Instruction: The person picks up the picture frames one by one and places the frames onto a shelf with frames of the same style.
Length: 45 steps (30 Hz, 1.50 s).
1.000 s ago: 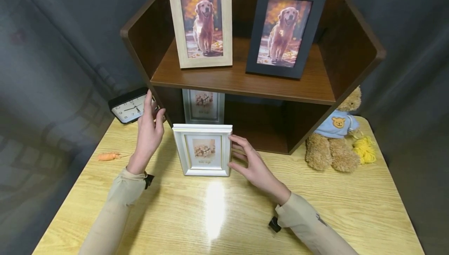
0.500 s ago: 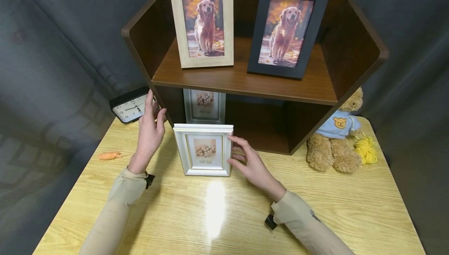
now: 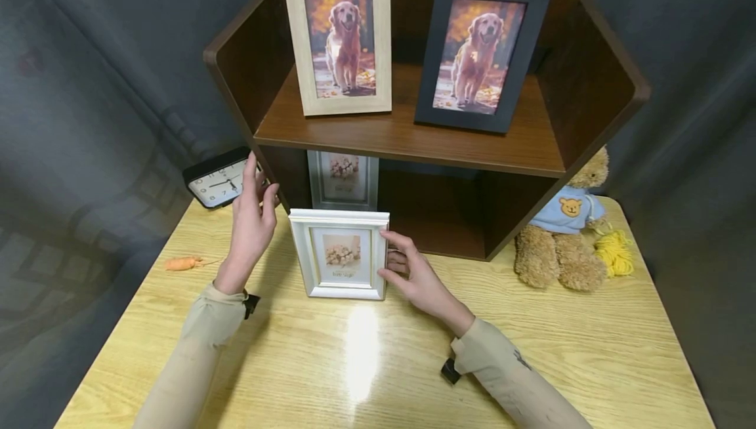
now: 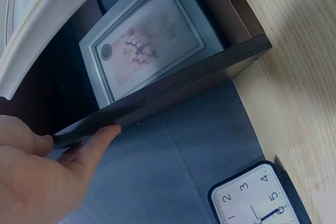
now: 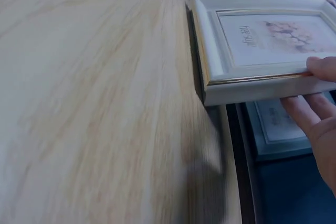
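A white picture frame [image 3: 348, 288] with a flower print stands on the table before the brown shelf unit [image 3: 407, 147]. My right hand [image 3: 425, 281] holds its right edge; the right wrist view shows the thumb on the front and fingers behind. My left hand [image 3: 248, 225] grips the front edge of the shelf's left side panel [image 4: 173, 82], with the thumb and fingers on opposite sides. Inside the lower compartment, a grey-blue picture frame [image 3: 344, 183] stands at the left, partly hidden by the white one.
On the upper shelf stand a cream frame [image 3: 348, 106] and a black frame [image 3: 461, 118], each with a dog photo. A clock [image 3: 218, 180] and an orange carrot-shaped item [image 3: 183, 263] lie left. A teddy bear [image 3: 561, 239] and yellow yarn [image 3: 615, 253] are at right.
The white picture frame has shifted very slightly left, and my right hand and wrist have moved left with it. My left hand stays at the shelf panel.
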{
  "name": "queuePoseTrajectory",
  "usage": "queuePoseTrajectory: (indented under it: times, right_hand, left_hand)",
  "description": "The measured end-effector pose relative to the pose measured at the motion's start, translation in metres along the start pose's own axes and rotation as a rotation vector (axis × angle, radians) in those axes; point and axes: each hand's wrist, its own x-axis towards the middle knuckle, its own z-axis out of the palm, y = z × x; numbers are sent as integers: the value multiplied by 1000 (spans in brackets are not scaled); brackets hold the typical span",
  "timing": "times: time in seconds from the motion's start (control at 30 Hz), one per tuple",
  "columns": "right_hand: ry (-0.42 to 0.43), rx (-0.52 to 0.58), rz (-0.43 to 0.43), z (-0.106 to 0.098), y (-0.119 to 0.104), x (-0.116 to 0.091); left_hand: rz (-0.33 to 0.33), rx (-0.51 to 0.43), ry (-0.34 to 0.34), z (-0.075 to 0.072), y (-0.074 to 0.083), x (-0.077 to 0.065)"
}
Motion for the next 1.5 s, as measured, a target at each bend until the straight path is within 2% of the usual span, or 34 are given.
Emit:
queuePoseTrajectory:
  times: [0.17,0.43,1.03,1.3,1.5]
  right_hand:
    - [6,16,21,-1,-2,0]
    - [36,37,7,-5,-7,0]
    - [42,-3,15,-30,-28,-6]
    - [115,-105,-24,-48,-34,-6]
    - [150,-113,-56,-68,-34,-6]
  left_hand:
    - [-1,-1,4,0,-1,0]
    - [3,8,0,0,-1,-1]
    - [-7,17,8,-1,0,-3]
    - [2,21,4,-1,1,-3]
    - [19,28,7,0,1,-2]
